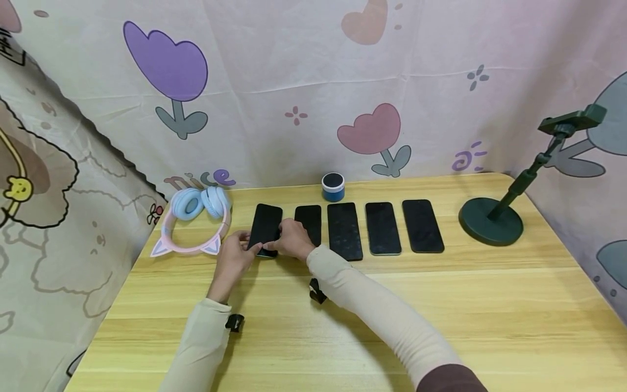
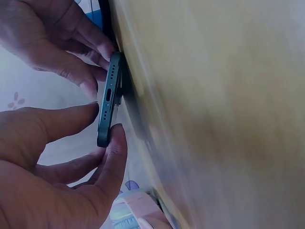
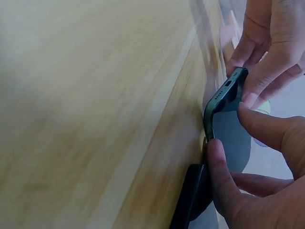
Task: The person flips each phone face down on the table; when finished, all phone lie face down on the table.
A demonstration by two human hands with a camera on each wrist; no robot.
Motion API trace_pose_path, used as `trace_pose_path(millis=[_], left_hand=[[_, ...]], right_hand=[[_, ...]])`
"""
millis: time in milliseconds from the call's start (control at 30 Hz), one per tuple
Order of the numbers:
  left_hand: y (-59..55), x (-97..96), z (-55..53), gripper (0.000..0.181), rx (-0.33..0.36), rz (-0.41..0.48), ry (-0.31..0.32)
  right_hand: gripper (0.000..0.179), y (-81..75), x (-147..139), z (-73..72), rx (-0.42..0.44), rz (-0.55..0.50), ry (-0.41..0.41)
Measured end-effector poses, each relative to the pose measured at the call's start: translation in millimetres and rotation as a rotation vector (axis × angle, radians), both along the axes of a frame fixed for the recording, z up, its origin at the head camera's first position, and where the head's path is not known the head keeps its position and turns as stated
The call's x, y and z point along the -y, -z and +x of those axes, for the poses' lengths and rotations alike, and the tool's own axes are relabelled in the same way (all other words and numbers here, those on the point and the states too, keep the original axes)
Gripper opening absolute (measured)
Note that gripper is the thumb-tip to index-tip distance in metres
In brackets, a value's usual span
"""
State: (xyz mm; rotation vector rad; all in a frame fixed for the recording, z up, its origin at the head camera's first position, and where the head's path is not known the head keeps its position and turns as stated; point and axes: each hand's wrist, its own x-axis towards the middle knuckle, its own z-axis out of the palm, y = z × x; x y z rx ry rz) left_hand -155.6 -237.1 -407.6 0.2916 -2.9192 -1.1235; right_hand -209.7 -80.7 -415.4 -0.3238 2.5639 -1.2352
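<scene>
A dark green smartphone (image 1: pixel 266 222) with a black screen is at the left end of a row of phones, its near edge tilted up off the table. My left hand (image 1: pixel 232 264) pinches its left side, thumb on the screen and fingertips underneath. At the phone's right side my right hand (image 1: pixel 292 239) grips with thumb above and fingers at the edge. The charging port edge of the phone (image 2: pixel 109 98) faces the left wrist camera. Just right of it, a second phone (image 1: pixel 309 218) lies flat, partly covered by my right hand.
Further right lie a third phone (image 1: pixel 345 231), a fourth (image 1: pixel 383 228) and a fifth (image 1: pixel 423 226). Pink cat-ear headphones (image 1: pixel 188 249) rest at the left. A small blue-and-white round jar (image 1: pixel 333 188) stands behind. A green phone stand (image 1: pixel 491 222) occupies the right, before a printed cloth.
</scene>
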Motion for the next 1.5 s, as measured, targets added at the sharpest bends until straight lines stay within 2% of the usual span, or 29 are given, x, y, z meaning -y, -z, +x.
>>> trace_pose_path(millis=[400,600,967,1167,1500], left_hand=[[-4.4,1.6,4.9,0.044,-0.061,0.057,-0.014],[-6.9,0.1,4.4,0.043,-0.101,0.077,-0.009],[-7.9,-5.7,2.6,0.038,-0.143,0.156,0.030],[-9.6,-8.0,3.4,0.039,-0.149,0.185,0.052],[-9.9,-9.1,5.6,0.042,-0.162,0.206,0.098]], right_hand=[[0.035,3.5,3,1.5,0.037,-0.106,0.003],[0.039,4.9,5,1.1,0.075,-0.165,-0.001],[0.054,3.1,0,1.7,0.091,-0.255,-0.029],[0.060,3.8,1,2.5,0.121,-0.296,-0.012],[0.055,5.0,2,4.0,0.174,-0.384,0.025]])
